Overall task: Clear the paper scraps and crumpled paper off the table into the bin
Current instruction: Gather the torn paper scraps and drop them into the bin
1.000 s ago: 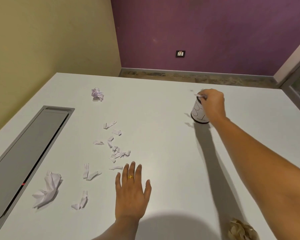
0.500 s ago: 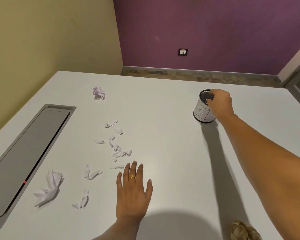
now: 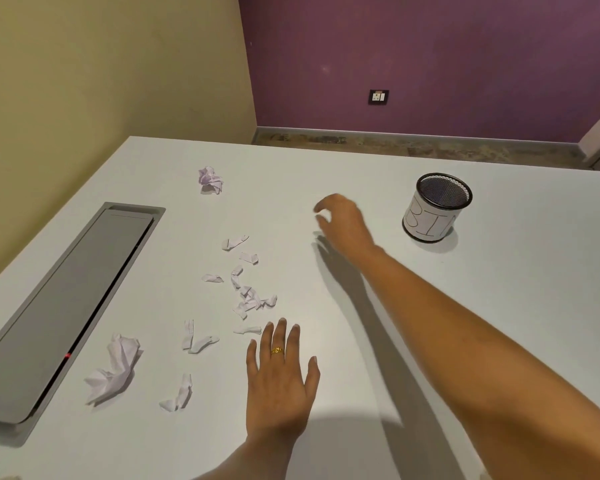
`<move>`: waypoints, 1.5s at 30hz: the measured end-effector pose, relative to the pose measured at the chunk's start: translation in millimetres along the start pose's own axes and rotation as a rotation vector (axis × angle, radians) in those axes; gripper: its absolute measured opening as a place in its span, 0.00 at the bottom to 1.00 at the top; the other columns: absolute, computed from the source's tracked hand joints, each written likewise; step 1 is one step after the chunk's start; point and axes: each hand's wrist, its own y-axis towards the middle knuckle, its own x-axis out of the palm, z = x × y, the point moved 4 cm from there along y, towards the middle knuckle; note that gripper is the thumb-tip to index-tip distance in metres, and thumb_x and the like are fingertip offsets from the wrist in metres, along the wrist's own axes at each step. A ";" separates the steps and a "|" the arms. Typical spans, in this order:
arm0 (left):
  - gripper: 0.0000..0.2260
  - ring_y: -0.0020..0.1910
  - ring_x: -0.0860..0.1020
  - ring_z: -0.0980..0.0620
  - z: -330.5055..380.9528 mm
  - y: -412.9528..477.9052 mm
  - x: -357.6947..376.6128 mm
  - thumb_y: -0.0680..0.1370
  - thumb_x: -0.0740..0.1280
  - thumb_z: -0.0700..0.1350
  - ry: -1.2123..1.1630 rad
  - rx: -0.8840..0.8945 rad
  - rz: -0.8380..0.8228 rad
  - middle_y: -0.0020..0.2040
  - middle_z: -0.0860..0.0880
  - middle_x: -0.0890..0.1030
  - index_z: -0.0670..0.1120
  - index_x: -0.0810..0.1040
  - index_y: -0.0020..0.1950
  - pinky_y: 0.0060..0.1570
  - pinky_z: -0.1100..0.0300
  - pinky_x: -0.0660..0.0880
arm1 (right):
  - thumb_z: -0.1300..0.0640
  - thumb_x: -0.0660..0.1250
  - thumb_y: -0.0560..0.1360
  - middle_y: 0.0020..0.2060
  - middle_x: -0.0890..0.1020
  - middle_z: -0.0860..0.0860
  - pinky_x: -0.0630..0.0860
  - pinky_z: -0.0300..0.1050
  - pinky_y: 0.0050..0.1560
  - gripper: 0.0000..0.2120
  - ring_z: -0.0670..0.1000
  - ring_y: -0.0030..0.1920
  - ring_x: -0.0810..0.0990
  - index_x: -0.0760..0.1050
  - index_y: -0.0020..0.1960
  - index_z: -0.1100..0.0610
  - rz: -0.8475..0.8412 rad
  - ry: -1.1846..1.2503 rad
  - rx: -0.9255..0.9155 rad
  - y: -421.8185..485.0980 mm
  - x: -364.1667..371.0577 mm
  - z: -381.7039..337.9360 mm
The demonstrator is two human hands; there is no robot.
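Note:
A black mesh bin (image 3: 437, 207) with a white label stands upright at the right back of the white table (image 3: 499, 306). Several small paper scraps (image 3: 248, 292) lie scattered in the table's middle left. One crumpled paper ball (image 3: 210, 180) sits farther back, another crumpled paper (image 3: 113, 368) lies near the front left. My right hand (image 3: 343, 223) hovers above the table left of the bin, fingers loosely curled, holding nothing. My left hand (image 3: 279, 375) rests flat on the table, fingers spread, just right of the scraps.
A grey recessed cable tray lid (image 3: 59, 306) runs along the table's left side. Beyond the table stand a yellow wall on the left and a purple wall with a socket (image 3: 378, 97) at the back.
My right hand left the bin's rim and moved left toward the scraps, now empty. The left hand stayed flat in place.

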 end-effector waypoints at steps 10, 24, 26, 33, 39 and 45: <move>0.29 0.61 0.78 0.45 1.3 0.4 -2.6 0.79 0.39 0.52 -0.008 -0.002 -0.150 0.60 0.45 0.80 0.45 0.78 0.60 0.64 0.51 0.55 | 0.63 0.52 0.81 0.75 0.58 0.53 0.59 0.51 0.72 0.20 0.56 0.74 0.56 0.62 0.72 0.54 -0.491 -0.177 -0.210 -4.7 108.6 -72.1; 0.26 0.59 0.79 0.47 0.7 1.2 -5.9 0.68 0.52 0.54 0.069 -0.015 -0.168 0.58 0.47 0.82 0.45 0.79 0.59 0.64 0.46 0.69 | 0.68 0.54 0.79 0.74 0.59 0.54 0.65 0.53 0.69 0.25 0.57 0.74 0.56 0.57 0.74 0.55 -0.623 -0.424 -0.347 -15.1 130.7 -67.1; 0.25 0.61 0.78 0.46 0.0 0.6 -4.5 0.74 0.47 0.52 0.050 -0.009 -0.117 0.60 0.47 0.81 0.46 0.78 0.60 0.65 0.46 0.65 | 0.68 0.56 0.78 0.64 0.71 0.58 0.72 0.47 0.60 0.19 0.57 0.63 0.69 0.67 0.68 0.59 -0.530 -0.404 -0.391 -16.4 123.8 -64.3; 0.24 0.64 0.75 0.47 -1.0 1.9 3.0 0.73 0.52 0.55 0.014 -0.018 -0.029 0.64 0.48 0.78 0.48 0.76 0.62 0.65 0.46 0.68 | 0.74 0.57 0.72 0.43 0.79 0.58 0.67 0.46 0.41 0.13 0.53 0.43 0.69 0.78 0.48 0.65 -0.342 -0.314 -0.343 -27.8 102.9 -35.0; 0.24 0.64 0.74 0.46 -0.6 3.2 4.0 0.74 0.52 0.54 -0.002 -0.003 -0.026 0.64 0.46 0.77 0.47 0.75 0.63 0.61 0.42 0.71 | 0.68 0.58 0.75 0.48 0.82 0.61 0.73 0.50 0.52 0.11 0.58 0.48 0.78 0.79 0.49 0.67 -0.275 -0.149 -0.118 -33.1 80.5 -9.0; 0.24 0.65 0.74 0.44 -0.7 3.7 5.5 0.74 0.51 0.54 -0.009 -0.007 -0.009 0.64 0.45 0.77 0.45 0.75 0.63 0.62 0.42 0.70 | 0.70 0.59 0.72 0.47 0.84 0.61 0.76 0.46 0.50 0.11 0.58 0.49 0.80 0.81 0.46 0.67 -0.176 -0.004 0.068 -48.1 48.5 18.7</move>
